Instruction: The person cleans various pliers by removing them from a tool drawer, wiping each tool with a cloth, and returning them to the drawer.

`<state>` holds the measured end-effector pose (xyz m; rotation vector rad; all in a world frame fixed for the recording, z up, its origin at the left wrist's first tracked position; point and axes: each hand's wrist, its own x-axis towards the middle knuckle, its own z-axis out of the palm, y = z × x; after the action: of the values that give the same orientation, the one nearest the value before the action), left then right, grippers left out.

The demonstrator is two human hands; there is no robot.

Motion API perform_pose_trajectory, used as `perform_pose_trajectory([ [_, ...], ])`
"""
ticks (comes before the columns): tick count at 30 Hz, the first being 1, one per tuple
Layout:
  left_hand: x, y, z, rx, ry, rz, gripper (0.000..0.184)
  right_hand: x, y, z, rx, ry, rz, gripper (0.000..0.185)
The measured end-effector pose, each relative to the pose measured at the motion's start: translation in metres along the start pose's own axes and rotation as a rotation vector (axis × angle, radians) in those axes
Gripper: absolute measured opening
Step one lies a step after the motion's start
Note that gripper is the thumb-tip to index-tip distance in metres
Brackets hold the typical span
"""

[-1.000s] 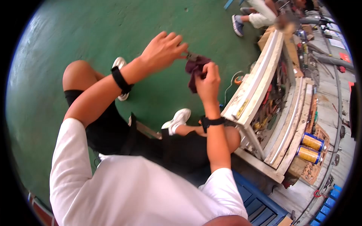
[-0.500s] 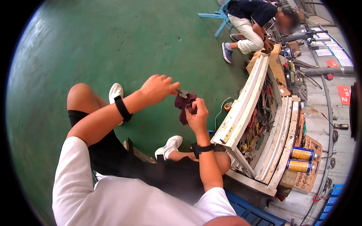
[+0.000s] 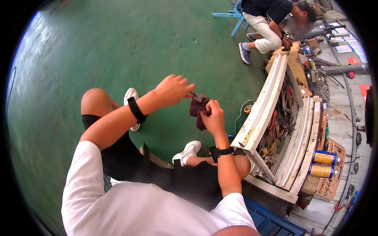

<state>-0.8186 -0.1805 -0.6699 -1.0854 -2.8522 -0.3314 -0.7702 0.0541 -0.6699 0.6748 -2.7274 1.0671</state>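
My left hand is closed around the red handles of a pair of pliers, whose metal head points to the right. Dark maroon cloth bunches in the fingers of my right hand. The cloth's top lies against the pliers' head, and its lower end hangs free. Both hands are in front of my knees, above the green floor. My left fingers hide most of the handles.
To the right stands an open white wooden box holding several hand tools. Beyond it are two yellow-and-blue cans. A co-worker crouches by a blue stool at the top right. An orange tape roll lies beside the box.
The whole view has shifted, so everything sits a little farther right. My right fingers have moved slightly over the cloth near the pliers' head. Both hands keep their holds.
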Motion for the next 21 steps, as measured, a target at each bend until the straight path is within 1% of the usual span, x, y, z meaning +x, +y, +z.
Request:
perform_pose_trajectory([
  [3, -0.003, -0.001, 0.002, -0.032, -0.031, 0.011, 0.033, -0.001, -0.009, -0.003, 0.041, 0.000, 0.018, 0.032],
  [6, -0.003, -0.005, -0.003, -0.051, -0.008, 0.024, 0.031, -0.003, -0.004, 0.004, 0.044, 0.003, -0.017, 0.032],
  [8, 0.000, -0.005, -0.010, -0.033, -0.015, 0.043, 0.027, -0.005, -0.003, 0.007, 0.044, 0.009, -0.030, 0.031],
  [11, 0.003, -0.009, -0.012, -0.077, 0.005, 0.001, 0.026, -0.004, -0.001, 0.008, 0.023, 0.030, -0.008, 0.030],
  [12, 0.004, -0.012, -0.014, -0.076, 0.005, 0.002, 0.026, -0.006, 0.005, 0.007, 0.010, 0.082, 0.041, 0.029],
  [13, 0.005, -0.015, -0.022, -0.082, 0.000, -0.097, 0.026, -0.009, 0.012, 0.005, -0.005, 0.135, 0.090, 0.028],
  [14, 0.006, -0.017, -0.029, -0.089, -0.005, -0.195, 0.026, -0.012, 0.019, 0.001, -0.038, 0.142, 0.170, 0.025],
  [15, 0.007, -0.019, -0.031, -0.091, -0.002, -0.193, 0.026, -0.014, 0.026, -0.001, -0.042, 0.143, 0.171, 0.025],
  [17, 0.006, -0.022, -0.033, -0.036, 0.002, -0.264, 0.026, -0.011, 0.024, -0.004, 0.170, 0.416, 0.189, 0.026],
  [19, 0.008, -0.016, -0.022, -0.034, -0.034, -0.252, 0.027, -0.009, 0.009, -0.008, 0.198, 0.435, 0.153, 0.028],
  [21, 0.009, -0.005, -0.009, -0.031, -0.074, -0.236, 0.027, -0.003, -0.017, -0.006, 0.281, 0.521, 0.106, 0.030],
])
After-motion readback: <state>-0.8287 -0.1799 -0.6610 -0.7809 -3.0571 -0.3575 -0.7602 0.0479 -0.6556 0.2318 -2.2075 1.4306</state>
